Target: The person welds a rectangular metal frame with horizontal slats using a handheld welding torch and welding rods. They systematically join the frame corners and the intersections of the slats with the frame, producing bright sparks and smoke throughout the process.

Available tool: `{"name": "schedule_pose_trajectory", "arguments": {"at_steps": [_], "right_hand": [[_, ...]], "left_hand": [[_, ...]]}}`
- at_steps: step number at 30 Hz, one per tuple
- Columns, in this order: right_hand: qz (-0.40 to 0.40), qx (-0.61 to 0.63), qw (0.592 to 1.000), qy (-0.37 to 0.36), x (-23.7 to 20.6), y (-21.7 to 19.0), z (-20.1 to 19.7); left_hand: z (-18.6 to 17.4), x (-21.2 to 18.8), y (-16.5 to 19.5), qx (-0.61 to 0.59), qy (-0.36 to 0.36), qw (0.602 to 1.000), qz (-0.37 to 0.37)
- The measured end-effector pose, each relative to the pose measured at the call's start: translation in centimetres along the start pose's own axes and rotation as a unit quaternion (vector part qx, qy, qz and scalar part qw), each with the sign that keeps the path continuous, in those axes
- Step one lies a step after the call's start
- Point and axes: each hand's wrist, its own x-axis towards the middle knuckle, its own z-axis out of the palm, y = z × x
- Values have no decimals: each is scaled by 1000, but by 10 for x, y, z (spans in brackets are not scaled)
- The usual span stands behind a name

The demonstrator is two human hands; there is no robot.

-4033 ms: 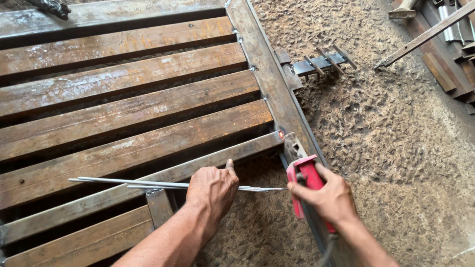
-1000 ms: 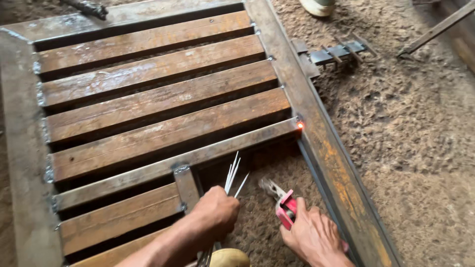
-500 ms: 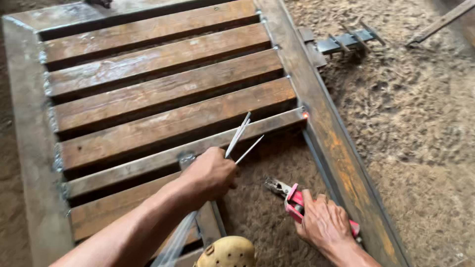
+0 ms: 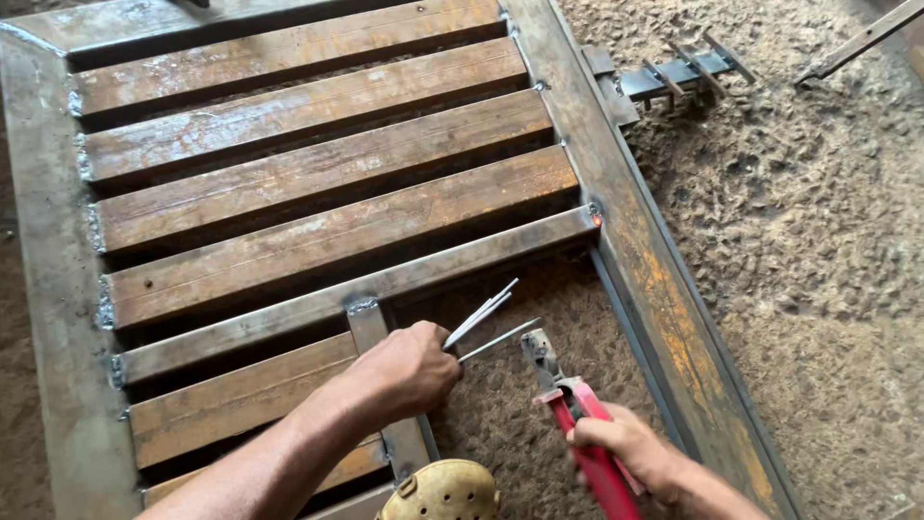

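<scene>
My left hand (image 4: 409, 369) grips a small bundle of thin grey welding rods (image 4: 486, 318) whose tips fan out up and to the right. Just to the right, my right hand (image 4: 630, 451) holds a red-handled electrode holder (image 4: 568, 404), its metal jaw pointing up-left towards the rod tips, a short gap apart. Both hands hover over an opening in a rusty steel gate frame (image 4: 654, 289) lying flat on the ground. A fresh weld spot glows orange (image 4: 597, 221) where the crossbar (image 4: 385, 284) meets the frame's right rail.
Several rusty rectangular tubes (image 4: 318, 173) fill the frame as slats. A tan welding mask (image 4: 445, 491) lies at the bottom edge. A hinge bracket with prongs (image 4: 674, 72) sticks out beyond the right rail. Rough sandy ground (image 4: 808, 241) lies to the right.
My left hand has drawn back toward me with the rods. The red holder in my right hand has come up closer to the rod tips. The view has shifted slightly.
</scene>
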Motion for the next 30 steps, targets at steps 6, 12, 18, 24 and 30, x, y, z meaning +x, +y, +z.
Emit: {"name": "schedule_pose_trajectory", "arguments": {"at_steps": [6, 12, 18, 24, 30], "right_hand": [[131, 223, 966, -26, -22, -2, 4], [104, 262, 957, -68, -34, -12, 8], [50, 302, 939, -155, -49, -22, 15], [84, 304, 945, -84, -53, -31, 16], [45, 297, 949, -101, -52, -32, 10]], "left_hand": [[-9, -7, 0, 32, 8, 999, 29], [6, -2, -2, 97, 66, 991, 60], [-14, 2, -26, 248, 228, 932, 130], [5, -13, -31, 164, 180, 946, 213], [6, -22, -13, 137, 162, 960, 180]]}}
